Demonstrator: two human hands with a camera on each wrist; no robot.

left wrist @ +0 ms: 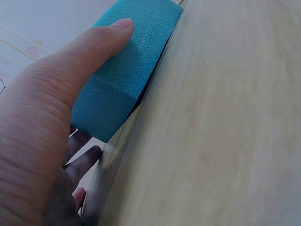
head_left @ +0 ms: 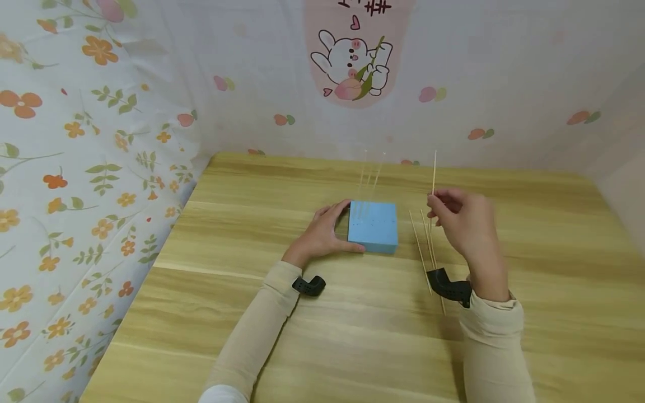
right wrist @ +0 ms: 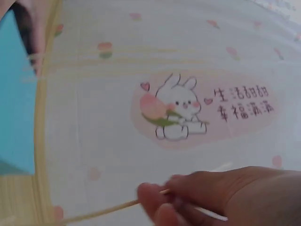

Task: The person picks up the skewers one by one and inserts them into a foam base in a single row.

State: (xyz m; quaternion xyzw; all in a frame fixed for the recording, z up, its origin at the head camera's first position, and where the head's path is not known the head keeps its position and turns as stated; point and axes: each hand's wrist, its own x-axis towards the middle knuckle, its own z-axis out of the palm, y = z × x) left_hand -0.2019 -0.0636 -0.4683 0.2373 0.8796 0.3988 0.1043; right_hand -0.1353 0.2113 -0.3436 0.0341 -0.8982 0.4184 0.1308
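Observation:
A blue foam block (head_left: pixel 374 228) lies on the table, several thin wooden skewers (head_left: pixel 375 178) standing up from its left part. Small holes dot its top. My left hand (head_left: pixel 322 234) grips the block from the left; in the left wrist view the thumb (left wrist: pixel 106 40) presses on one side of the foam (left wrist: pixel 141 52). To the right of the block, my right hand (head_left: pixel 466 221) pinches one wooden skewer (head_left: pixel 434 173) between thumb and fingers, raised and nearly upright. The right wrist view shows this skewer (right wrist: pixel 108 208) passing between the fingertips.
Several loose skewers (head_left: pixel 421 252) lie on the wood-grain table (head_left: pixel 353 336) below the right hand, partly behind the black wrist mount (head_left: pixel 448 286). Another black mount (head_left: pixel 309 286) sits on the left wrist. A printed cloth (head_left: pixel 252 73) hangs behind the table, and a flowered cloth (head_left: pixel 90 184) at the left.

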